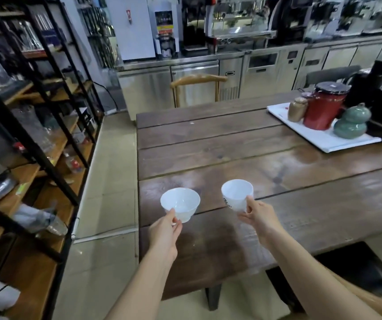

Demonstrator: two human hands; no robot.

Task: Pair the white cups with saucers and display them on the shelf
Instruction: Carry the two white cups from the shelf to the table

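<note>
My left hand [165, 229] grips a plain white cup [180, 204] by its near rim and foot, holding it above the left edge of the dark wooden table [243, 144]. My right hand [255, 214] pinches a second white cup [237, 195] with a small black mark on its side, held just over the table's near planks. Both cups are upright and empty. No saucers are in view. The black-framed wooden shelf [35, 158] stands to the left.
A white tray [324, 139] at the table's far right carries a red canister [324, 107], a brown jar [297, 109] and a green gourd-shaped jar [352, 121]. A wooden chair [197, 82] stands behind the table. Steel counters line the back. The shelf holds glassware and clutter.
</note>
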